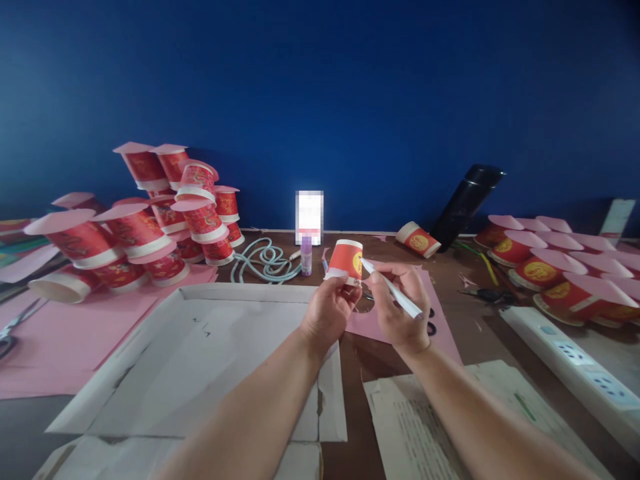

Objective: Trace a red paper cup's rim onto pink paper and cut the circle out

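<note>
In the middle of the head view, my left hand (331,308) is closed around the rim end of a red paper cup (346,259) with a yellow emblem. The cup is upside down, its base upward. My right hand (403,307) grips a white marker pen (400,297), whose tip is at the yellow emblem; whether it touches cannot be made out. Below the right hand lies pink paper (440,333), with dark scissor handles (431,328) partly hidden by the hand. A purple glue stick (307,257) stands just behind the cup.
Stacked red cups with pink discs (150,233) rise at left; more disc-topped cups (555,260) stand at right. A white cardboard tray (250,353), a power strip (575,360), a leaning black bottle (467,203), a coiled cable (265,260) and a tipped cup (419,240) are around.
</note>
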{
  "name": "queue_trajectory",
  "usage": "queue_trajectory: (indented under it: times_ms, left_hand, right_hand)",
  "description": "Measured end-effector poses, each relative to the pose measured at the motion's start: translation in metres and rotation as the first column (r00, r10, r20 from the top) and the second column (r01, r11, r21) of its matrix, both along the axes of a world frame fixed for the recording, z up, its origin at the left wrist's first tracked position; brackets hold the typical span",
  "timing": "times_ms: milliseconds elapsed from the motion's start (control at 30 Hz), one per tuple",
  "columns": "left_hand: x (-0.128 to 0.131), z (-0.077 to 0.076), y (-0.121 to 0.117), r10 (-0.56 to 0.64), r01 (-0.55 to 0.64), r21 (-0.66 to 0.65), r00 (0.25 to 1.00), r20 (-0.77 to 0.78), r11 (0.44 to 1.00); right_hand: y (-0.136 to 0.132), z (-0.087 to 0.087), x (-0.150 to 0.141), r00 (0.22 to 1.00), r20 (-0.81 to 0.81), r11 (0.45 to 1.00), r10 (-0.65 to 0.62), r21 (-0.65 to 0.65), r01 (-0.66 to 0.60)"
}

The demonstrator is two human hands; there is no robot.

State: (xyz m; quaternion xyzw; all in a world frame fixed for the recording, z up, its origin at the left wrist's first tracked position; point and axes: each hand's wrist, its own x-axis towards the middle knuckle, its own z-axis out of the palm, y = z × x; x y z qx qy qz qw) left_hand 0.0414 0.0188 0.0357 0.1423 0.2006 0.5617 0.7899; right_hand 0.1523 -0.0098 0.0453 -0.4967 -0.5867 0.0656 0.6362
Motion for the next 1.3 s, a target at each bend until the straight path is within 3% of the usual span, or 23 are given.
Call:
queue_trajectory:
  times_ms: [333, 433, 533, 667, 800, 933, 1300]
  left_hand:
    - [-0.005, 0.007, 0.001, 0.030, -0.025, -0.087, 0.998, 0.056, 0.996]
    - [-0.005, 0.007, 0.002, 0.040, -0.034, -0.101, 0.998, 0.051, 0.994]
    - [-0.005, 0.007, 0.003, 0.059, -0.053, -0.139, 0.998, 0.035, 0.989]
    - [-0.005, 0.008, 0.001, 0.046, -0.042, -0.173, 0.999, 0.021, 0.984]
    - [-0.005, 0.010, 0.000, 0.018, -0.018, -0.191, 1.000, -0.002, 0.981]
    - [-0.003, 0.010, -0.002, -0.015, 0.010, -0.157, 0.999, -0.031, 0.987]
    - [0.007, 0.001, -0.013, -0.135, 0.145, 0.073, 0.982, -0.133, 0.987]
  right_hand:
    - [-0.001, 0.006, -0.002, 0.997, -0.051, 0.998, 0.064, -0.011, -0.064]
    - [0.007, 0.003, 0.002, 0.988, -0.150, 0.999, 0.040, -0.029, -0.045]
    - [0.020, -0.006, 0.009, 0.941, -0.338, 0.989, -0.018, -0.146, -0.034]
    - [0.032, -0.018, 0.015, 0.832, -0.544, 0.914, 0.110, -0.273, -0.299]
    - [0.033, -0.019, 0.012, 0.710, -0.647, 0.815, 0.278, -0.233, -0.531]
    - [0.033, -0.017, 0.011, 0.671, -0.642, 0.776, 0.370, -0.184, -0.603]
    - [0.034, -0.009, 0.011, 0.619, -0.733, 0.758, 0.282, -0.225, -0.612]
